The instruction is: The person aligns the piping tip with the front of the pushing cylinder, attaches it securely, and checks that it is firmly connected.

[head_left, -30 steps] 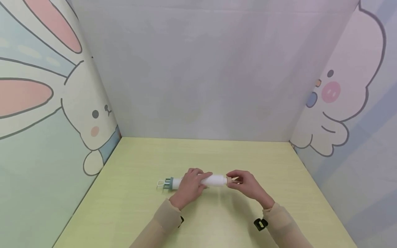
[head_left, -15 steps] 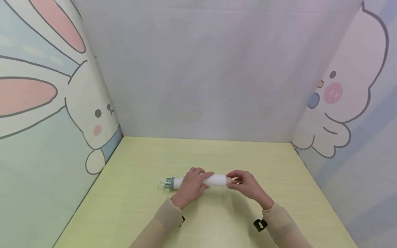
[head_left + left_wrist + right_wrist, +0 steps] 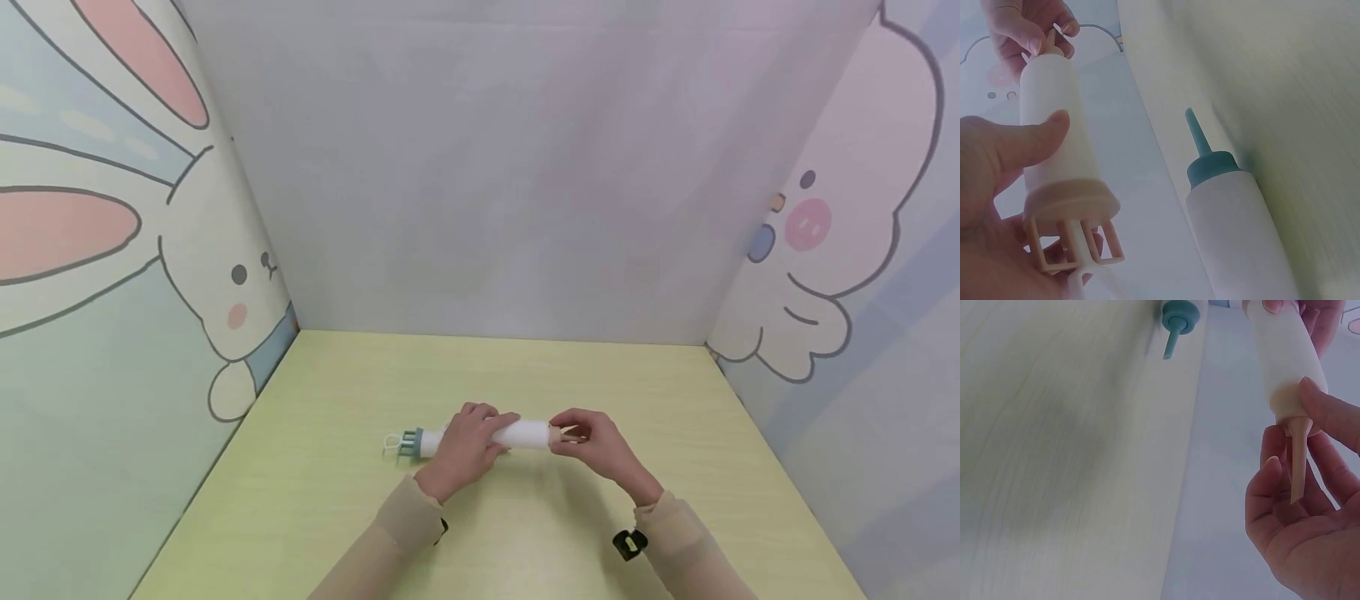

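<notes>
My left hand [image 3: 462, 454] grips the white barrel of a syringe [image 3: 1057, 125], its thumb laid across the barrel. The syringe has a beige collar [image 3: 1072, 203] with open finger loops, and a white plunger handle comes out of that end. At the other end, the thumb and fingers of my right hand [image 3: 600, 446] pinch around the base of the slim beige nozzle [image 3: 1299, 456]. The barrel lies nearly level, held above the table. Below and beside it, a second white syringe [image 3: 1241, 231] with a teal nozzle [image 3: 1198, 134] lies on the table, mostly hidden by my left hand in the head view.
The light yellow wooden table [image 3: 337, 375] ends at a plain grey-white back wall [image 3: 480, 167]. Side panels carry a cartoon rabbit [image 3: 217, 275] at left and a pink-cheeked cartoon animal [image 3: 832, 208] at right.
The narrow white neck that showed between barrel and nozzle one second ago is now covered; the barrel meets the beige part directly. Both hands stay nearly in place, and the head view has shifted slightly.
</notes>
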Tool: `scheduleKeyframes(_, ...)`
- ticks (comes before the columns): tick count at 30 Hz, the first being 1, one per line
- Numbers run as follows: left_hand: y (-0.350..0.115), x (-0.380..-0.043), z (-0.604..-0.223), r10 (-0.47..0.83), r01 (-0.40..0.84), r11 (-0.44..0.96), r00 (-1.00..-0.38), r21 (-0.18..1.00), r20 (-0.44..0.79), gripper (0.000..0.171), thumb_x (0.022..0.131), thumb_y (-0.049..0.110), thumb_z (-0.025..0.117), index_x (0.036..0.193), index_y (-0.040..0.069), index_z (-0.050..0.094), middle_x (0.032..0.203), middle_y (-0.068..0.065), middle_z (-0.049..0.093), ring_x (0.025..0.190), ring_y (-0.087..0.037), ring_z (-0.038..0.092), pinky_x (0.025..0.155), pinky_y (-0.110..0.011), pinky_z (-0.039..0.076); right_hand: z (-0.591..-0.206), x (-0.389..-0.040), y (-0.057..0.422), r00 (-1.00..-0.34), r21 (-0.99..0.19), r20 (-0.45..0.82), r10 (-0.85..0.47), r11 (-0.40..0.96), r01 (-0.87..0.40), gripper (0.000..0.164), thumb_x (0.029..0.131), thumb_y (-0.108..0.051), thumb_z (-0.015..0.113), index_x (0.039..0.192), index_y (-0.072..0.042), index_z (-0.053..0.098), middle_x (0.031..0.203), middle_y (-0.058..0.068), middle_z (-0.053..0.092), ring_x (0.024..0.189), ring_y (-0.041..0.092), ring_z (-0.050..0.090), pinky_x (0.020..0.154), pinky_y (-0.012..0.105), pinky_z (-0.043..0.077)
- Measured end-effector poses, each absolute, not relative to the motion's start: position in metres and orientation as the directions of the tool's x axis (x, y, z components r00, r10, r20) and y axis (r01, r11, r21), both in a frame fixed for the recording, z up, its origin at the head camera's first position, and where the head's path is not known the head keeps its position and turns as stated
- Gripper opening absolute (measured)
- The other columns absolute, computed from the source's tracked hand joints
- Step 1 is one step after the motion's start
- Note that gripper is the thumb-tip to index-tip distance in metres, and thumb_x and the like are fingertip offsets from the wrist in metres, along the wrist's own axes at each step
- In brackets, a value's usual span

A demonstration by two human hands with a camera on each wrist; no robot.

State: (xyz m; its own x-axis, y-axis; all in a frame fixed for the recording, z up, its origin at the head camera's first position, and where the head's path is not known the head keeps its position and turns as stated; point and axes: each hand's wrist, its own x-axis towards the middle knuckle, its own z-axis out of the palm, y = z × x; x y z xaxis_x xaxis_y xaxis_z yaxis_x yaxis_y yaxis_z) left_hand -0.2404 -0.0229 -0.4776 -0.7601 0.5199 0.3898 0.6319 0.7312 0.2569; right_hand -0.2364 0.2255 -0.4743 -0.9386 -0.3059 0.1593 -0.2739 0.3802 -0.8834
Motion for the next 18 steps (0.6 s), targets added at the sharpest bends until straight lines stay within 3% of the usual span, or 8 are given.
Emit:
scheduleKeyframes(8,-0.0227,-0.2404,-0.4772,0.529,0.621,0.729,-0.778,0.288,0.339,0.046,0.082,0.023,0.077,0.126,0.021,0.063,0.106,-0.003,0.06,0.097,-0.024,0.051,0.082,-0.039,0.044,-0.4843,-0.2409,0.2304,-0.941,-0.926,0.139,-0.308,0.297,-0.234,0.03,0.077,-0.008,0.08,0.104,-0.004,0.068,0.107,0.015,0.064,0.096,0.032,0.065,0.073,0.035,0.054)
scheduleKeyframes(18,-0.0232,-0.2405,-0.4762,0.543,0.621,0.725,-0.781,0.297,0.307,0.047,0.083,0.024,0.075,0.128,0.02,0.061,0.105,-0.003,0.061,0.094,-0.022,0.052,0.081,-0.037,0.044,-0.4849,-0.2418,0.2299,-0.946,-0.913,0.157,-0.285,0.324,-0.249,0.028,0.076,-0.002,0.079,0.102,-0.006,0.068,0.104,0.013,0.065,0.095,0.03,0.065,0.072,0.033,0.054)
